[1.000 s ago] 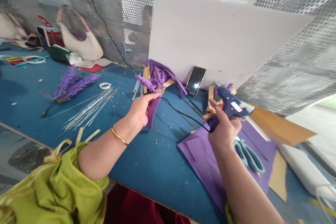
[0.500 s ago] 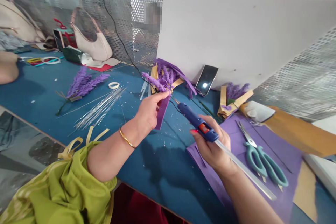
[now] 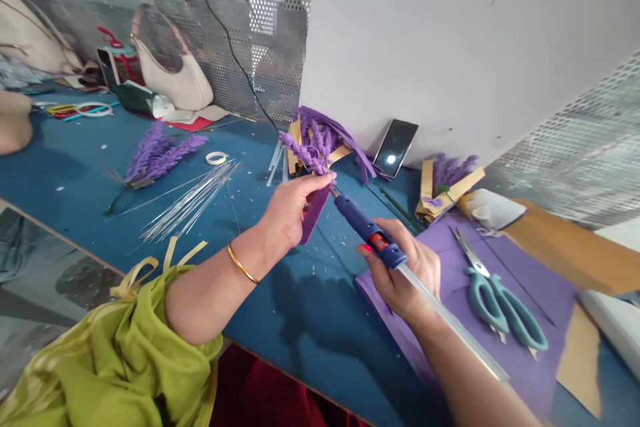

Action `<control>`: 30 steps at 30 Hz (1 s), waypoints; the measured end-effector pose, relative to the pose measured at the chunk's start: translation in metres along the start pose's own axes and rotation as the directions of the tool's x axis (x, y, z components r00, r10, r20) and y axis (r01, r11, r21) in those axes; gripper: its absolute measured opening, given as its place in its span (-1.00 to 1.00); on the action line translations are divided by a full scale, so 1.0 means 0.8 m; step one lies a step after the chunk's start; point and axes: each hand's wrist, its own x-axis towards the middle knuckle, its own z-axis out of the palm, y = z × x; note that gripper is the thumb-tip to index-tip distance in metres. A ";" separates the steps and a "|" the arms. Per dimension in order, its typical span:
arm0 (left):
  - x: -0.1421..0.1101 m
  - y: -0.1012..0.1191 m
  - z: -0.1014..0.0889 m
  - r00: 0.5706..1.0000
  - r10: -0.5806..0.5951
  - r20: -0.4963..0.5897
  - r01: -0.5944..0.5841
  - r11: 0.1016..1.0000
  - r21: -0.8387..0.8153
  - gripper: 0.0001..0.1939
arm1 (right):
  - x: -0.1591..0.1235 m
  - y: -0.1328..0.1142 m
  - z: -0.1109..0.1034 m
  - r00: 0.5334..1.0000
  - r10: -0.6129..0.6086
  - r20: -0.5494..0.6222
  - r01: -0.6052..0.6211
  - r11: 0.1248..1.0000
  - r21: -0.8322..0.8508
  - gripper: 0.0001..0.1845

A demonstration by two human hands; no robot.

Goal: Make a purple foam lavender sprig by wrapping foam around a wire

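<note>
My left hand (image 3: 290, 210) is closed on a purple foam strip (image 3: 315, 210), pinching its upper end above the blue table (image 3: 260, 307). My right hand (image 3: 405, 270) grips a blue hot glue gun (image 3: 367, 230), a clear glue stick (image 3: 450, 320) sticking out behind it. The gun's metal tip touches the strip right at my left fingertips. Just behind them lies a pile of purple foam lavender pieces (image 3: 315, 140) on tan paper.
Teal scissors (image 3: 495, 297) lie on purple foam sheets (image 3: 520, 280) at right. A phone (image 3: 395, 147) leans on a white board (image 3: 470, 60). Silver wires (image 3: 190, 203), a tape roll (image 3: 216, 158) and a lavender bunch (image 3: 157, 153) lie at left; handbags (image 3: 170, 73) behind.
My right hand swung the glue gun from the right side over to the strip; its tip now meets the foam in my left hand, which stayed nearly in place.
</note>
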 end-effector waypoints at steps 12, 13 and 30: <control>-0.002 0.000 0.002 1.000 0.008 0.018 -0.009 1.000 0.002 -0.81 | 0.002 -0.002 -0.002 0.999 -0.016 -0.038 0.015 0.999 -0.039 -0.72; -0.002 0.000 0.002 1.000 0.013 0.018 -0.013 1.000 0.002 -0.81 | 0.002 -0.003 -0.002 0.999 -0.018 -0.043 0.016 0.999 -0.041 -0.72; 0.000 -0.002 0.001 0.999 0.049 0.021 -0.049 0.999 0.008 -0.81 | 0.003 -0.007 -0.006 0.999 -0.024 -0.026 0.023 0.999 -0.036 -0.72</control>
